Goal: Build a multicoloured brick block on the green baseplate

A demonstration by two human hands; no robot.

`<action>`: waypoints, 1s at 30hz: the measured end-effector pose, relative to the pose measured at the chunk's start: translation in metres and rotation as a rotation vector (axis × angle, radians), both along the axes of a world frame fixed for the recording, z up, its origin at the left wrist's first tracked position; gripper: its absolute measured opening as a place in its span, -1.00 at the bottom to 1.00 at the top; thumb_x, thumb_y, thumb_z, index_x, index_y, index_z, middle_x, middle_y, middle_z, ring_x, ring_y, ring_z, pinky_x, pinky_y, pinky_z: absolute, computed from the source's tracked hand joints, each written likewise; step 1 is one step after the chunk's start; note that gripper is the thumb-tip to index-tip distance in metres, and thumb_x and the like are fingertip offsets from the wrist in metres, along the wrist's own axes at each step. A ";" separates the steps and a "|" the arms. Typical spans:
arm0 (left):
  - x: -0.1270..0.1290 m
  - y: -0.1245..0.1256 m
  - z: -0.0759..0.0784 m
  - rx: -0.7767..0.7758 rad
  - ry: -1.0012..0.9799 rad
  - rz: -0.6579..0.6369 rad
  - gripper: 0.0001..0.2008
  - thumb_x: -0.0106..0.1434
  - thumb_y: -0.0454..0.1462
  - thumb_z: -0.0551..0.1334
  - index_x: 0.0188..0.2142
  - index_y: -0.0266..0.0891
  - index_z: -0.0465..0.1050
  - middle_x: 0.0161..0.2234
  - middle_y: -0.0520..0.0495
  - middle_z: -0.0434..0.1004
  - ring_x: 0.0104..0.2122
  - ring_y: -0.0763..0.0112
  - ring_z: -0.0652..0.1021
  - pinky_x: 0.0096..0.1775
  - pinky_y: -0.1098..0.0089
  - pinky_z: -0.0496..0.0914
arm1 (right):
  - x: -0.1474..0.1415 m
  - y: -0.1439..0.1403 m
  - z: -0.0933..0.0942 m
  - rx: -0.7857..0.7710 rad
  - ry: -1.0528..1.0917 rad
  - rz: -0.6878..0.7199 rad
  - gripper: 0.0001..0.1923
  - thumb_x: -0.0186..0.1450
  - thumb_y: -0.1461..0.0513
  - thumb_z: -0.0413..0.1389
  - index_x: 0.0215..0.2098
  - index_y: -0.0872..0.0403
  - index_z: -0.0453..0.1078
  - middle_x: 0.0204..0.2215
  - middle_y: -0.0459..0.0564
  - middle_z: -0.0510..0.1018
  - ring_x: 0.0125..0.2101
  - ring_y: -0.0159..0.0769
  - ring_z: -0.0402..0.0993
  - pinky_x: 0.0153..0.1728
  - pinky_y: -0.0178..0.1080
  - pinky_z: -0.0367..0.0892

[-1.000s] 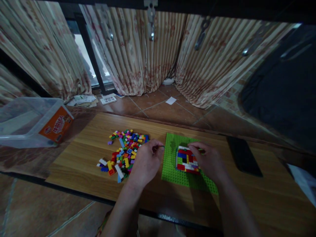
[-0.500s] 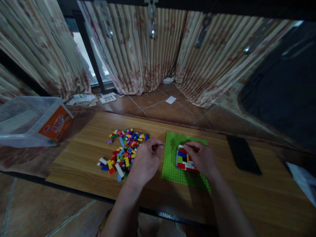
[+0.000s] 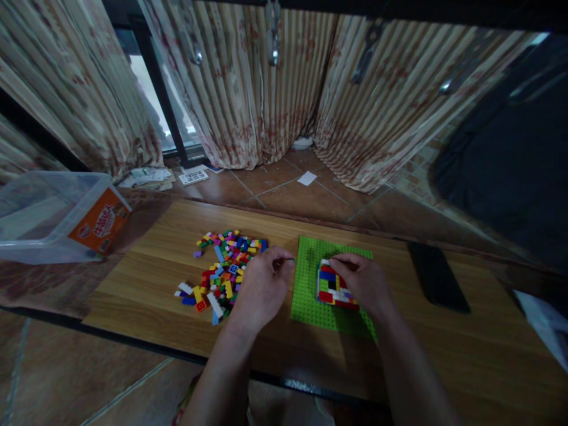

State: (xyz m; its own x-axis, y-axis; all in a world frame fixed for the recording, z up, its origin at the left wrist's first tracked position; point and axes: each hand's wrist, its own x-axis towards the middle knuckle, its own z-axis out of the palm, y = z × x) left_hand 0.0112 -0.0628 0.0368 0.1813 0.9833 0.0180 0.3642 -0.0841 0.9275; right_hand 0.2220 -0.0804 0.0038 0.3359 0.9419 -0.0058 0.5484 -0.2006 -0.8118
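Note:
A green baseplate (image 3: 310, 296) lies on the wooden table (image 3: 146, 284). On it sits a flat block of red, white, blue and yellow bricks (image 3: 332, 287). My right hand (image 3: 361, 281) rests over the block's right side, fingertips pressing on its far edge. My left hand (image 3: 261, 287) sits at the plate's left edge, pinching a small green piece between thumb and forefinger. Left of that hand lies a pile of loose coloured bricks (image 3: 222, 266).
A clear plastic tub with an orange label (image 3: 62, 216) lies at the table's left end. A black phone (image 3: 437, 277) lies right of the plate. White paper (image 3: 544, 319) shows at the far right. Curtains and tiled floor lie beyond.
My right hand has slid left and further over the brick block. My left hand stays in place, still pinching the small green piece.

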 end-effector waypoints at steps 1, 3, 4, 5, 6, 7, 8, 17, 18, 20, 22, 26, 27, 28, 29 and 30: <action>0.000 0.000 0.000 -0.004 -0.001 0.003 -0.83 0.22 -0.30 0.16 -0.28 -0.25 0.52 -0.42 -0.02 0.57 -0.42 0.39 0.53 -0.35 0.43 0.34 | 0.000 0.000 0.000 -0.012 0.015 -0.009 -0.76 0.14 0.05 0.19 -0.37 0.03 0.57 -0.40 -0.02 0.65 -0.36 -0.19 0.57 -0.28 -0.16 0.39; 0.000 -0.001 0.001 -0.005 0.000 0.006 -0.83 0.22 -0.30 0.16 -0.28 -0.26 0.53 -0.42 -0.02 0.57 -0.42 0.39 0.53 -0.35 0.43 0.34 | 0.000 0.001 -0.001 -0.039 0.034 -0.025 -0.74 0.12 0.04 0.21 -0.36 0.04 0.58 -0.42 -0.02 0.65 -0.38 -0.18 0.57 -0.30 -0.16 0.39; 0.001 -0.001 0.002 -0.001 0.002 0.004 -0.84 0.22 -0.30 0.16 -0.28 -0.26 0.53 -0.42 -0.02 0.57 -0.42 0.39 0.53 -0.35 0.43 0.34 | 0.000 0.002 -0.001 -0.048 0.044 -0.031 -0.74 0.11 0.04 0.22 -0.36 0.04 0.58 -0.43 -0.02 0.65 -0.39 -0.18 0.57 -0.32 -0.16 0.39; 0.001 -0.001 0.002 0.005 0.004 -0.001 -0.84 0.22 -0.31 0.16 -0.29 -0.25 0.53 -0.43 -0.02 0.57 -0.42 0.39 0.53 -0.35 0.43 0.34 | 0.000 0.003 -0.001 -0.052 0.054 -0.035 -0.73 0.11 0.03 0.23 -0.37 0.04 0.58 -0.44 -0.02 0.65 -0.40 -0.18 0.57 -0.33 -0.16 0.39; 0.001 -0.002 0.002 0.011 0.008 -0.005 -0.84 0.22 -0.31 0.16 -0.29 -0.25 0.53 -0.43 -0.02 0.57 -0.42 0.40 0.52 -0.35 0.43 0.34 | 0.000 0.003 -0.001 -0.052 0.069 -0.038 -0.73 0.09 0.03 0.23 -0.38 0.05 0.58 -0.45 -0.02 0.65 -0.41 -0.18 0.57 -0.34 -0.16 0.39; 0.001 -0.002 0.003 0.013 0.011 -0.008 -0.84 0.22 -0.30 0.16 -0.29 -0.25 0.53 -0.43 -0.02 0.57 -0.42 0.40 0.52 -0.35 0.43 0.34 | -0.001 0.003 -0.001 -0.052 0.089 -0.044 -0.73 0.08 0.04 0.24 -0.38 0.05 0.58 -0.46 -0.02 0.65 -0.42 -0.18 0.56 -0.35 -0.17 0.39; 0.000 -0.002 0.003 0.012 0.014 -0.008 -0.84 0.22 -0.30 0.16 -0.29 -0.25 0.53 -0.43 -0.02 0.57 -0.42 0.40 0.52 -0.35 0.43 0.34 | -0.002 0.004 -0.001 -0.055 0.110 -0.053 -0.73 0.07 0.04 0.25 -0.39 0.05 0.58 -0.47 -0.02 0.65 -0.43 -0.19 0.56 -0.36 -0.18 0.38; 0.001 -0.001 0.001 0.023 0.023 -0.020 -0.83 0.23 -0.29 0.16 -0.28 -0.23 0.54 -0.44 0.00 0.57 -0.43 0.40 0.53 -0.36 0.43 0.33 | -0.007 0.002 -0.001 -0.023 0.136 -0.079 -0.71 0.05 0.03 0.27 -0.41 0.08 0.57 -0.49 -0.01 0.64 -0.46 -0.21 0.55 -0.40 -0.20 0.37; 0.002 -0.002 0.001 0.027 0.015 -0.025 -0.83 0.23 -0.29 0.16 -0.28 -0.23 0.55 -0.44 0.01 0.58 -0.42 0.40 0.53 -0.35 0.43 0.34 | -0.007 0.002 -0.003 -0.029 0.154 -0.081 -0.69 0.05 0.02 0.27 -0.40 0.08 0.57 -0.49 -0.01 0.64 -0.45 -0.21 0.55 -0.39 -0.20 0.38; 0.004 -0.003 0.001 0.027 0.002 -0.032 -0.83 0.23 -0.28 0.17 -0.29 -0.21 0.56 -0.41 0.01 0.59 -0.40 0.40 0.54 -0.32 0.43 0.35 | -0.005 0.001 -0.005 -0.035 0.201 -0.071 -0.66 0.04 0.00 0.28 -0.37 0.09 0.57 -0.47 -0.01 0.64 -0.43 -0.19 0.55 -0.37 -0.19 0.40; 0.007 -0.005 0.001 0.014 0.006 -0.033 -0.82 0.23 -0.28 0.17 -0.28 -0.21 0.57 -0.38 0.00 0.60 -0.37 0.39 0.55 -0.30 0.42 0.36 | -0.002 0.000 -0.005 -0.019 0.245 -0.063 -0.62 0.07 -0.04 0.25 -0.34 0.09 0.56 -0.44 0.00 0.64 -0.40 -0.18 0.55 -0.35 -0.18 0.40; 0.014 -0.007 -0.003 -0.033 -0.022 -0.035 -0.81 0.22 -0.29 0.18 -0.27 -0.22 0.58 -0.36 -0.02 0.62 -0.36 0.38 0.55 -0.28 0.42 0.38 | 0.005 -0.004 0.006 0.142 0.279 -0.187 -0.64 0.19 -0.03 0.15 -0.34 0.09 0.56 -0.41 -0.01 0.64 -0.37 -0.19 0.54 -0.34 -0.20 0.38; 0.015 -0.007 -0.005 -0.047 -0.051 -0.034 -0.81 0.22 -0.29 0.18 -0.26 -0.23 0.58 -0.36 -0.03 0.61 -0.35 0.37 0.55 -0.28 0.42 0.38 | 0.005 -0.006 0.011 0.191 0.275 -0.224 -0.66 0.20 -0.01 0.14 -0.35 0.08 0.55 -0.41 -0.02 0.63 -0.37 -0.20 0.53 -0.33 -0.21 0.38; 0.017 -0.007 -0.007 -0.064 -0.084 -0.030 -0.81 0.21 -0.30 0.19 -0.25 -0.24 0.58 -0.37 -0.04 0.61 -0.36 0.37 0.56 -0.29 0.43 0.39 | 0.005 -0.008 0.016 0.232 0.267 -0.240 -0.68 0.20 0.01 0.15 -0.36 0.07 0.55 -0.42 -0.02 0.63 -0.37 -0.20 0.53 -0.33 -0.21 0.38; 0.019 -0.008 -0.009 -0.083 -0.116 -0.025 -0.80 0.21 -0.30 0.19 -0.23 -0.25 0.57 -0.37 -0.04 0.61 -0.37 0.37 0.56 -0.30 0.43 0.40 | 0.004 -0.010 0.020 0.259 0.255 -0.229 -0.71 0.21 0.02 0.15 -0.37 0.07 0.55 -0.44 -0.03 0.63 -0.37 -0.20 0.52 -0.32 -0.21 0.38; 0.021 -0.008 -0.011 -0.103 -0.148 -0.017 -0.79 0.20 -0.30 0.19 -0.21 -0.26 0.57 -0.38 -0.04 0.60 -0.38 0.37 0.56 -0.31 0.43 0.41 | 0.002 -0.013 0.024 0.272 0.241 -0.189 -0.72 0.22 0.03 0.15 -0.38 0.06 0.54 -0.44 -0.04 0.62 -0.37 -0.21 0.52 -0.31 -0.20 0.38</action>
State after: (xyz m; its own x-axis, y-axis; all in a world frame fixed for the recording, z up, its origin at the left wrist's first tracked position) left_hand 0.0319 -0.0707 0.0257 0.2004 0.9782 -0.0549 0.2224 0.0092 0.9749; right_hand 0.2237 -0.0930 0.0277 0.5228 0.8416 0.1354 0.3100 -0.0398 -0.9499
